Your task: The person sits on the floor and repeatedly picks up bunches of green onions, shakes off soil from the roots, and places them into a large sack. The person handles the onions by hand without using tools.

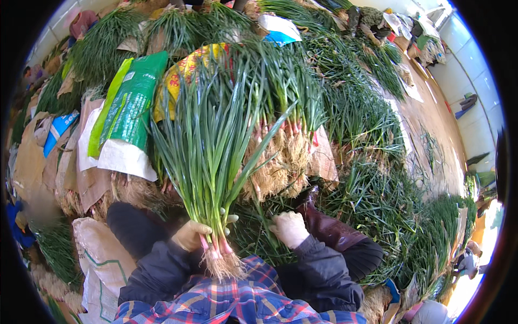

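My left hand [191,235], in a pale glove, is shut around a bunch of scallions [214,174] just above its pink bases. The long green leaves fan upward, and the pale roots [222,265] hang over my plaid apron [238,297]. To the right, my right hand [289,229], also gloved, is closed in a fist by my boot [330,227]. A limp green leaf [265,216] runs into its finger side; the fingertips are hidden. Beyond both hands stand more bunched scallions [279,158], with thick fibrous roots.
A green-and-white woven sack [131,101] and a yellow bag [174,87] lie over the scallions ahead. Loose leaves [364,206] pile at the right. A white sack [103,263] rests at my left. Another person in camouflage clothing [370,20] is at the far upper right.
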`<state>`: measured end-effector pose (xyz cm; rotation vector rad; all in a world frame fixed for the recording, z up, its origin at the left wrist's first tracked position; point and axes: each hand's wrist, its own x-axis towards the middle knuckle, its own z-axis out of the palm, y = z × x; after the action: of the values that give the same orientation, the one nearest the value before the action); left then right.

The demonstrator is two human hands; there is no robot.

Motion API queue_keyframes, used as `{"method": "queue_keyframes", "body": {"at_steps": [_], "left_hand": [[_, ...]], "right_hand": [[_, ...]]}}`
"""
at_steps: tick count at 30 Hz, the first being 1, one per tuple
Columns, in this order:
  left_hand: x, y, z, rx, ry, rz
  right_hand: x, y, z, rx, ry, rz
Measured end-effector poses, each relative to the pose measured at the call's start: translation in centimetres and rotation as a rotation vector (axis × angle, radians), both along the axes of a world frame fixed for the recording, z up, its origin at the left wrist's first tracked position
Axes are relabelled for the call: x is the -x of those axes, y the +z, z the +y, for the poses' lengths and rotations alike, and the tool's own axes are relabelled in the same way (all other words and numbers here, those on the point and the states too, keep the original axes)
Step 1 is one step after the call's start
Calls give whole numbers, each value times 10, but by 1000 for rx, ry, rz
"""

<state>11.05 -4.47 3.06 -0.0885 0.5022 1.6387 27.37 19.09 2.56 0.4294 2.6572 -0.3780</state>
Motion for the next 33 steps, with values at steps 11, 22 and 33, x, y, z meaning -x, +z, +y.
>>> {"method": "queue_keyframes", "body": {"at_steps": [11, 22, 33], "left_hand": [[-1, -2, 2, 24, -45, 45], [-20, -7, 20, 275, -41, 208], [41, -5, 20, -3, 208, 145]], "right_hand": [[48, 20, -7, 100, -280, 1123], [75, -2, -55, 1825, -1198, 843], [6, 10, 91, 288, -58, 338]]}}
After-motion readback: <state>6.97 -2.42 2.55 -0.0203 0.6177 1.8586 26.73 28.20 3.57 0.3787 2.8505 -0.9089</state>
